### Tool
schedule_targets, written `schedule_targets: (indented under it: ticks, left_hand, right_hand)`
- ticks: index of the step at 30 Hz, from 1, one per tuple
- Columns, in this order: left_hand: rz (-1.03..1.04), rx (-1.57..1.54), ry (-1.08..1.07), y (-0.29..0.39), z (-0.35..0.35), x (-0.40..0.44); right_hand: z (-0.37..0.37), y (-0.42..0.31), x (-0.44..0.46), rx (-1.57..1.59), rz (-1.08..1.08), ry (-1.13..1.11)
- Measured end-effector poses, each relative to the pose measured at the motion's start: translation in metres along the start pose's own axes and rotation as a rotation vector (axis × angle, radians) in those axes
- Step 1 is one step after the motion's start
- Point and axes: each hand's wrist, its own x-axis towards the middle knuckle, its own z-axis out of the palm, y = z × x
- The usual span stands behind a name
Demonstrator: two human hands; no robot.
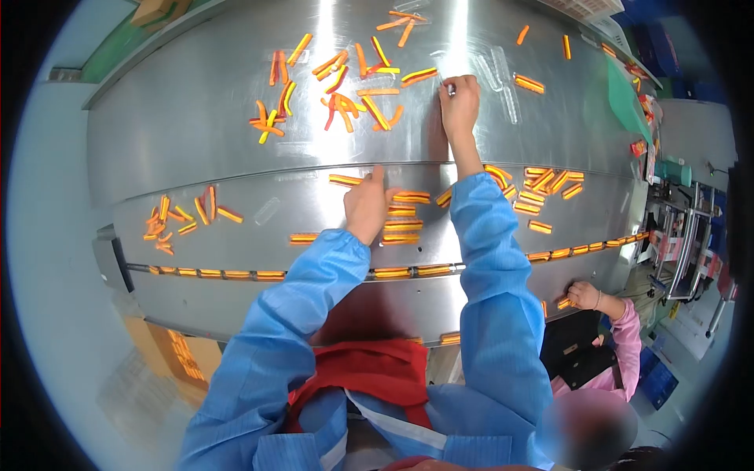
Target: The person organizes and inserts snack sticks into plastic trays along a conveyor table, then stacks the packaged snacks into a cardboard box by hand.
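My left hand (367,206) is low over the steel table, its index finger stretched out and the other fingers partly bent. Just to its right lies a stack of striped orange, yellow and red strips (402,225), which look like soft candy. Another striped strip (345,180) touches or nearly touches its left side. Farther forward, my right hand (461,106) is closed, with a small shiny bit showing at its fingertips that I cannot make out. Left of those fingertips lies a striped strip (419,77).
Loose strips (339,104) are scattered at the back, with more bundles (542,182) on the right. A narrow conveyor channel (440,270) carries a row of strips across the front. At the right, a co-worker's hand (583,295) in a pink sleeve touches strips. A cardboard box (157,345) stands left.
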Motion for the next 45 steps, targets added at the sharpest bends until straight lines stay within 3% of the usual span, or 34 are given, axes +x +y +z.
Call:
schedule_targets:
  ticks: [3,5,7,8,10,11,13,15,16,18,22,25,28,30,31,33,35,38,40,41,43,45]
  left_hand:
    - [0.102,-0.08,0.074,-0.013,-0.035,0.015]
    - [0.379,0.026,0.326,-0.026,-0.053,0.047]
    - [0.55,0.112,0.448,-0.03,-0.062,0.086]
    - [0.547,0.107,0.447,-0.035,-0.062,0.103]
    - [0.746,0.185,0.339,-0.041,-0.065,0.13]
    - [0.751,0.181,0.342,-0.04,-0.065,0.134]
    - [0.767,0.298,0.199,-0.038,-0.069,0.141]
    - [0.754,0.261,0.191,-0.038,-0.068,0.142]
    - [0.738,0.223,0.191,-0.038,-0.066,0.142]
    - [0.762,0.182,0.224,-0.037,-0.065,0.142]
    - [0.789,0.151,0.237,-0.041,-0.065,0.138]
    - [0.737,0.188,0.237,-0.042,-0.063,0.127]
    - [0.72,0.14,0.228,-0.045,-0.051,0.112]
    - [0.674,0.083,0.217,-0.042,-0.044,0.104]
    - [0.628,0.027,0.207,-0.039,-0.041,0.1]
    - [0.581,-0.027,0.254,-0.032,-0.04,0.095]
    - [0.534,-0.08,0.307,-0.027,-0.047,0.088]
    - [0.572,-0.24,0.325,-0.023,-0.064,0.068]
    - [0.271,-0.688,-0.267,-0.034,-0.06,0.061]
    - [0.269,-0.687,-0.266,-0.041,-0.058,0.059]
    - [0.104,-0.922,-0.488,-0.047,-0.057,0.057]
    - [0.035,-1.003,-0.488,-0.046,-0.055,0.05]
  right_hand:
    - [-0.01,0.019,-0.025,-0.01,0.157,-0.08]
    - [-0.03,0.021,-0.051,-0.016,0.182,-0.098]
    - [-0.045,0.021,-0.071,0.05,0.187,-0.15]
    - [-0.049,0.018,-0.074,0.046,0.185,-0.155]
    - [-0.056,0.002,-0.067,-0.132,0.064,-0.024]
    - [-0.058,-0.005,-0.059,-0.136,0.062,-0.019]
    - [-0.053,-0.021,-0.042,0.036,-0.206,-0.087]
    - [-0.033,-0.032,-0.033,0.162,-0.349,-0.379]
    - [-0.024,-0.036,-0.036,0.161,-0.346,-0.382]
    - [-0.012,-0.044,-0.037,0.002,-0.494,-0.397]
    - [-0.016,-0.045,-0.033,-0.143,-0.494,-0.414]
    - [-0.033,-0.038,-0.022,-0.166,-0.483,-0.4]
    - [-0.057,-0.03,-0.001,-0.196,-0.337,-0.369]
    - [-0.067,-0.029,0.011,0.056,-0.11,-0.393]
    - [-0.07,-0.032,0.011,0.054,-0.108,-0.395]
    - [-0.076,-0.039,0.009,0.337,0.22,-0.588]
    - [-0.072,-0.03,-0.007,0.438,0.21,-0.591]
    - [-0.081,-0.041,-0.029,0.893,0.473,-0.76]
    - [-0.081,-0.045,-0.045,0.947,0.467,-0.782]
    - [-0.081,-0.045,-0.05,0.998,0.455,-0.803]
    - [-0.085,-0.048,-0.055,1.013,0.491,-0.834]
    - [-0.09,-0.051,-0.06,1.015,0.434,-0.838]
